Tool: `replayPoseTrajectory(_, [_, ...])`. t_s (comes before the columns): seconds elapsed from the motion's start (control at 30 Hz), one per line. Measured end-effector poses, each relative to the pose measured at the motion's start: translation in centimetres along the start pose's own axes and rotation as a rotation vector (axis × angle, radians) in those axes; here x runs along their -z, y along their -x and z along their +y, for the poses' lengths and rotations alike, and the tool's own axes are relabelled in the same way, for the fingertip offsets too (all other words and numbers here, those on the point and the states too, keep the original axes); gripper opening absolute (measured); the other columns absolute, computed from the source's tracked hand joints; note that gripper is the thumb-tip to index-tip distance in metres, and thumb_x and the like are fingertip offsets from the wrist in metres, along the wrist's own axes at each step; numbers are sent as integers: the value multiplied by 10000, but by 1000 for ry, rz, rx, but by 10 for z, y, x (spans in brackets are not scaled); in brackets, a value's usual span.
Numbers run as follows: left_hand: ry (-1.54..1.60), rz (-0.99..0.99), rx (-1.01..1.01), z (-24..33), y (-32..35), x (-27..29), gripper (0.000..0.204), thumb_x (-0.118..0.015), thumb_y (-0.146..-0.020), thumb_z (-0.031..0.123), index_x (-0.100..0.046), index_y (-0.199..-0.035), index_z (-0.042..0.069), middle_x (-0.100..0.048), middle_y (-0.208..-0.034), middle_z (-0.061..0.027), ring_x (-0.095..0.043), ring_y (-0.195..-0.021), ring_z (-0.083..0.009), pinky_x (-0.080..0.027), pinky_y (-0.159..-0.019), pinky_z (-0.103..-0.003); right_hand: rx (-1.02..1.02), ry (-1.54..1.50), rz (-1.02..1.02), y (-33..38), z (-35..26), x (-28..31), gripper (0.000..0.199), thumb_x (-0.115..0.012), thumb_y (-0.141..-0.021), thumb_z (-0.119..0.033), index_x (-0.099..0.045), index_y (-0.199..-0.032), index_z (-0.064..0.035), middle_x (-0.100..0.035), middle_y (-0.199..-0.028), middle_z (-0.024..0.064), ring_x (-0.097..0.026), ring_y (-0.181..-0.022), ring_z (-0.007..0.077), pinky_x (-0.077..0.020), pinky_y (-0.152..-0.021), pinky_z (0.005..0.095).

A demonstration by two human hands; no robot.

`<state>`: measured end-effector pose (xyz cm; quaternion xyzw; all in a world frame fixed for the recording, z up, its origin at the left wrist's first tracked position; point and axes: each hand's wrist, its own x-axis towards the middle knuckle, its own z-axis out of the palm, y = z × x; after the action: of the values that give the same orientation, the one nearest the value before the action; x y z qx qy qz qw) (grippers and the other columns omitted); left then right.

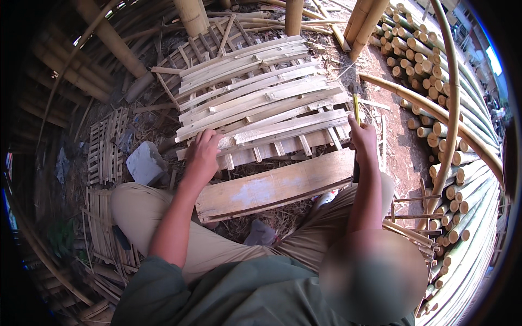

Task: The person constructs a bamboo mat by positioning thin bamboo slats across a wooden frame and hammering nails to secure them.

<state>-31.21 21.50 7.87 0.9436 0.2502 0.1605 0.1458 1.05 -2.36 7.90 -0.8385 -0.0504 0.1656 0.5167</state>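
Observation:
A panel of pale split slats [255,89] laid over narrow crosspieces lies in front of me. My left hand [204,155] is at the near left edge of the panel, its fingers bent over the end of a slat [239,137]. At the right edge, my right hand [362,136] is closed round a slim tool [356,106] with a yellow part above the fist. A dark length shows below that fist; the tool's exact kind is unclear. Between my hands and my lap lies a wide wooden plank [272,185] with a pale bluish smear.
Cut bamboo poles [435,70] are stacked along the right, with a bent pole [451,108] arching before them. Thick bamboo posts [193,19] stand at the back. A pale block [147,163] and smaller slatted panels [106,144] lie to the left.

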Motion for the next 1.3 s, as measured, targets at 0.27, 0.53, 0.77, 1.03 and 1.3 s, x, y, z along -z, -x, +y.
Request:
replayPoseTrajectory(0.27, [153,-77,52,-2,15,15,417,-584,-733,-169,-622,-1113,-1,-545,-1068,-130,-520,-1067,-321,-450,-923,-397,-57,-105,49,-11,4,22,417,-684,-877,-380,-566,-692,-25,-506,-583,21,-451,-455,108,-378,-406,275])
replayPoseTrajectory(0.53, [326,-181,60,5,20,24,443,-547,-713,-209,-617,-1110,-23,-542,-1066,-135,-527,-1067,-323,-480,-901,-383,-88,-210,-3,-5,-2,22,378,-687,-886,-330,-511,-684,-63,-461,-573,-9,-389,-446,82,-315,-397,259])
replayPoseTrajectory(0.77, [164,-124,-16,3,24,12,404,-600,-721,-165,-624,-1095,-17,-561,-1053,-136,-539,-1059,-324,-478,-899,-377,-78,-173,-10,-6,0,20,395,-690,-881,-329,-523,-654,-53,-463,-555,1,-408,-434,93,-336,-393,271])
replayPoseTrajectory(1.03, [131,-110,35,11,24,18,346,-730,-732,2,-653,-1069,21,-599,-1078,-126,-573,-1036,-327,-477,-871,-389,-81,-121,2,-7,2,19,411,-683,-878,-347,-534,-644,-43,-463,-546,5,-419,-436,100,-359,-401,282])
replayPoseTrajectory(1.3, [188,-142,62,10,25,22,309,-746,-719,12,-679,-1021,1,-629,-972,-145,-611,-947,-331,-485,-844,-378,-85,-79,-2,-6,0,16,414,-683,-872,-362,-537,-655,-42,-479,-559,11,-435,-441,109,-370,-409,292])
